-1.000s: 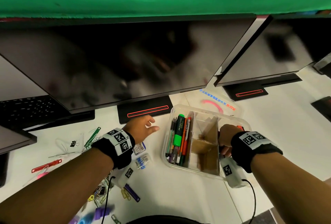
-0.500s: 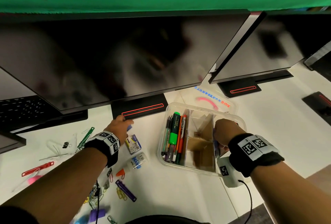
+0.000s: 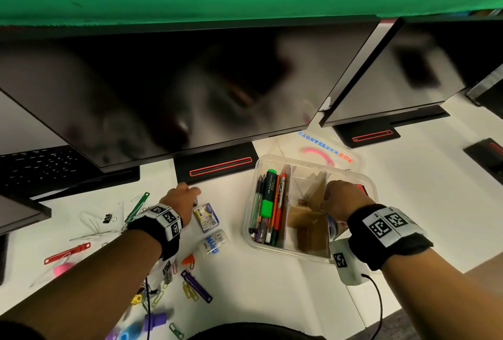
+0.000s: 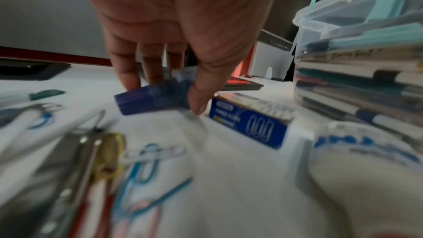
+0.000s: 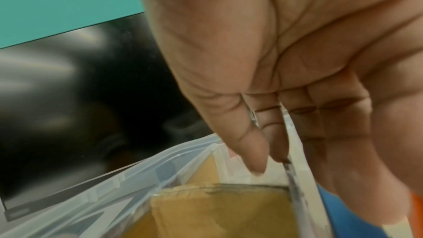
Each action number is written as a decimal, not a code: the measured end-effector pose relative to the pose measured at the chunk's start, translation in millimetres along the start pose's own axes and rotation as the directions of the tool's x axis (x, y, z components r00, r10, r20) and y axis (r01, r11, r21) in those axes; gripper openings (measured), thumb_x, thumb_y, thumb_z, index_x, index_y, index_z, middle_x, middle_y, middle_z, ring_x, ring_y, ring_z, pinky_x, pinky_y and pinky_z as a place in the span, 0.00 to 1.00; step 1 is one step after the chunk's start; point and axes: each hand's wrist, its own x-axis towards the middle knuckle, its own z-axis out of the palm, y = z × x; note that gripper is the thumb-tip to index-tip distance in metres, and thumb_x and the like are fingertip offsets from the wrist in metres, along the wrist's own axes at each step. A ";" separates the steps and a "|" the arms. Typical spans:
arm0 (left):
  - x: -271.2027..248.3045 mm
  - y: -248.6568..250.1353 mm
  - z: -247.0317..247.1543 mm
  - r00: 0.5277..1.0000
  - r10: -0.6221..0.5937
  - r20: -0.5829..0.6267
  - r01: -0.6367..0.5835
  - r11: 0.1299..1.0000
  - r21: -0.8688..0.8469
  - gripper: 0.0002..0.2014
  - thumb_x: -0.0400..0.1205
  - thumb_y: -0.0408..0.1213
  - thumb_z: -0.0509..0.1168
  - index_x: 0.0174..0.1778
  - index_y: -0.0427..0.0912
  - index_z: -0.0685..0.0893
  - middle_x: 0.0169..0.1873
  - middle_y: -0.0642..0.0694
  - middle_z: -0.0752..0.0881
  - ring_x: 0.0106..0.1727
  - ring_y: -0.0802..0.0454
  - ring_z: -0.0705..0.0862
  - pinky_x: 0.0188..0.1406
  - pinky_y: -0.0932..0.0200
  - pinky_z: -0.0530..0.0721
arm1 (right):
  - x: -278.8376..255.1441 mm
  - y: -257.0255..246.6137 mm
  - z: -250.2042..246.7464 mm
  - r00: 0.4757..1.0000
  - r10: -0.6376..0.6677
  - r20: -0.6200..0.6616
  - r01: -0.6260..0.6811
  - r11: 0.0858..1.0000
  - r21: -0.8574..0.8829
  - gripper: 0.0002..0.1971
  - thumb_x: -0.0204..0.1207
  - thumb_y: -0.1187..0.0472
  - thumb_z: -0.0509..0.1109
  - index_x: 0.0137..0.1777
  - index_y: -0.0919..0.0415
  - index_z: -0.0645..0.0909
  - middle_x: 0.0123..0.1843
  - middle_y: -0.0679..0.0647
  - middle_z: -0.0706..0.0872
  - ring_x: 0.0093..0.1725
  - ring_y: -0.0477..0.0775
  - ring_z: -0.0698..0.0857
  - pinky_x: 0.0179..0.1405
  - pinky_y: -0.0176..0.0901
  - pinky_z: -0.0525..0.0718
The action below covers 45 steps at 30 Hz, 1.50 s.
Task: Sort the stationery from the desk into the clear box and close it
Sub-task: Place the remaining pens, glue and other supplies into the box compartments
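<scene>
The clear box (image 3: 285, 252) sits open right of centre; its left compartment holds pens and a green highlighter (image 3: 268, 199), and brown card dividers split the other compartments. My left hand (image 3: 181, 198) is down on the desk by the monitor foot, where thumb and fingers (image 4: 164, 97) pinch a small blue capped tube (image 4: 137, 100). My right hand (image 3: 340, 199) is over the box's right side. There its thumb and fingers (image 5: 270, 160) pinch a thin whitish strip (image 5: 304, 178); I cannot tell whether that is a divider or the wall. Blue and red things show beside that hand.
A blue paper-clip box (image 3: 206, 217) and a glue bottle (image 3: 211, 243) lie between my left hand and the clear box. Paper clips, a purple fastener (image 3: 196, 286), a red fastener (image 3: 66, 252) and a binder clip (image 3: 107, 218) are scattered at the left. The lettered lid (image 3: 326, 150) lies behind the box, under the monitors.
My left hand has gone forward and left from above the paper-clip box to the monitor foot and closed its fingers on the blue tube. The right hand stays at the box's right side.
</scene>
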 end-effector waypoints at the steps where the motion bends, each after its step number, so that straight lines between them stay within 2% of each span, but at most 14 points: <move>1: -2.3 -1.5 1.3 1.000 -0.009 0.012 0.008 1.000 0.020 0.21 0.81 0.33 0.60 0.71 0.48 0.72 0.66 0.42 0.74 0.65 0.43 0.77 0.66 0.52 0.79 | -0.8 0.6 -0.1 1.000 -0.009 -0.013 0.009 1.000 0.003 0.11 0.77 0.59 0.68 0.54 0.64 0.85 0.49 0.55 0.88 0.44 0.53 0.82 0.44 0.39 0.73; 4: -6.1 -7.0 1.1 0.999 -0.017 0.041 0.017 1.000 0.008 0.14 0.82 0.37 0.61 0.64 0.48 0.75 0.62 0.42 0.77 0.61 0.43 0.80 0.61 0.54 0.80 | 0.8 3.6 0.3 0.997 -0.026 -0.072 0.028 0.999 0.026 0.07 0.73 0.62 0.69 0.46 0.63 0.87 0.43 0.54 0.88 0.39 0.52 0.81 0.36 0.37 0.74; 7: -7.9 -2.8 -9.5 0.996 -0.041 0.078 0.051 0.990 -0.132 0.13 0.77 0.39 0.67 0.57 0.47 0.78 0.57 0.42 0.82 0.55 0.43 0.82 0.57 0.54 0.81 | -3.3 8.2 -3.2 0.994 -0.031 -0.109 0.038 0.997 0.061 0.05 0.73 0.63 0.68 0.42 0.61 0.86 0.30 0.49 0.81 0.30 0.46 0.76 0.26 0.34 0.70; 10: -13.8 6.1 -25.5 0.991 -0.109 0.076 0.128 0.935 -0.332 0.14 0.74 0.43 0.72 0.51 0.44 0.79 0.45 0.45 0.85 0.45 0.46 0.83 0.46 0.57 0.82 | -8.7 2.4 -5.5 0.979 -0.076 -0.190 0.101 0.987 0.122 0.07 0.74 0.63 0.67 0.49 0.63 0.84 0.38 0.53 0.84 0.37 0.50 0.79 0.37 0.37 0.76; 14: -29.2 32.2 -52.8 0.986 -0.125 0.106 0.163 0.791 -0.590 0.14 0.74 0.48 0.71 0.43 0.41 0.79 0.35 0.43 0.85 0.31 0.49 0.83 0.27 0.61 0.81 | -27.0 -21.5 -1.5 0.932 -0.278 -0.231 0.333 0.910 0.248 0.05 0.77 0.57 0.69 0.49 0.55 0.78 0.50 0.53 0.84 0.49 0.52 0.81 0.50 0.40 0.76; 17: -40.8 55.6 -68.4 0.989 -0.078 0.130 0.148 0.658 -0.738 0.15 0.77 0.51 0.67 0.35 0.42 0.78 0.28 0.45 0.83 0.25 0.51 0.79 0.24 0.63 0.76 | -45.9 -45.1 5.8 0.866 -0.460 -0.195 0.499 0.816 0.293 0.13 0.72 0.54 0.74 0.54 0.53 0.77 0.50 0.48 0.83 0.52 0.50 0.82 0.53 0.39 0.71; 22: -60.1 85.2 -80.3 0.977 -0.030 0.209 0.197 0.486 -0.851 0.17 0.78 0.56 0.64 0.36 0.45 0.81 0.27 0.46 0.87 0.23 0.54 0.78 0.27 0.65 0.76 | -67.2 -66.4 23.9 0.742 -0.589 -0.319 0.670 0.662 0.335 0.25 0.68 0.53 0.78 0.64 0.52 0.75 0.50 0.50 0.83 0.47 0.53 0.84 0.53 0.47 0.84; 25: -67.9 93.8 -77.1 0.968 -0.003 0.252 0.223 0.474 -0.852 0.18 0.79 0.56 0.61 0.38 0.42 0.82 0.19 0.50 0.85 0.23 0.55 0.79 0.26 0.66 0.75 | -73.2 -66.7 30.4 0.661 -0.610 -0.437 0.741 0.622 0.253 0.22 0.72 0.55 0.75 0.66 0.54 0.77 0.51 0.54 0.85 0.51 0.54 0.84 0.53 0.46 0.83; 28: -75.0 102.9 -75.7 0.958 0.042 0.283 0.228 0.484 -0.845 0.19 0.80 0.55 0.60 0.36 0.42 0.81 0.18 0.51 0.83 0.25 0.55 0.79 0.24 0.67 0.75 | -76.2 -65.8 35.8 0.581 -0.622 -0.525 0.791 0.582 0.188 0.12 0.75 0.59 0.72 0.57 0.61 0.83 0.51 0.59 0.87 0.51 0.57 0.84 0.51 0.45 0.80; 33: -77.0 112.6 -75.4 0.966 0.092 0.240 0.158 0.526 -0.836 0.23 0.83 0.58 0.54 0.42 0.40 0.81 0.28 0.42 0.86 0.20 0.54 0.80 0.21 0.66 0.76 | -80.8 -43.9 23.3 0.655 -0.503 -0.564 0.714 0.656 0.245 0.07 0.78 0.61 0.68 0.51 0.63 0.81 0.44 0.57 0.85 0.44 0.55 0.81 0.41 0.38 0.75; 37: -63.9 91.5 -67.8 0.999 0.044 -0.028 -0.052 0.816 -0.576 0.15 0.83 0.48 0.59 0.36 0.43 0.78 0.27 0.48 0.84 0.26 0.52 0.81 0.33 0.59 0.79 | -82.7 4.5 -1.1 0.717 -0.363 -0.595 0.617 0.727 0.301 0.03 0.75 0.59 0.71 0.45 0.58 0.81 0.38 0.52 0.85 0.37 0.53 0.82 0.38 0.41 0.80; 39: -57.7 73.0 -62.0 0.997 0.002 -0.078 -0.038 0.888 -0.459 0.11 0.82 0.44 0.63 0.34 0.46 0.76 0.28 0.49 0.84 0.31 0.50 0.82 0.38 0.58 0.80 | -81.6 33.0 -9.5 0.769 -0.329 -0.548 0.529 0.810 0.255 0.04 0.74 0.57 0.72 0.43 0.54 0.80 0.35 0.49 0.82 0.35 0.51 0.80 0.34 0.38 0.77; 42: -54.5 48.1 -46.7 0.997 -0.064 -0.050 0.040 0.923 -0.382 0.10 0.78 0.42 0.68 0.33 0.47 0.77 0.36 0.45 0.85 0.40 0.46 0.83 0.42 0.58 0.79 | -71.9 62.7 -6.4 0.865 -0.277 -0.419 0.359 0.924 0.131 0.05 0.71 0.54 0.72 0.41 0.55 0.80 0.36 0.50 0.83 0.36 0.53 0.80 0.31 0.36 0.75; 45: -57.0 32.2 -27.3 0.993 -0.045 0.110 0.063 0.984 -0.166 0.11 0.73 0.48 0.73 0.39 0.48 0.78 0.43 0.47 0.85 0.46 0.48 0.83 0.45 0.59 0.77 | -57.8 65.7 8.9 0.950 -0.204 -0.235 0.214 0.977 0.020 0.09 0.70 0.59 0.72 0.48 0.60 0.80 0.39 0.53 0.82 0.39 0.54 0.79 0.28 0.34 0.72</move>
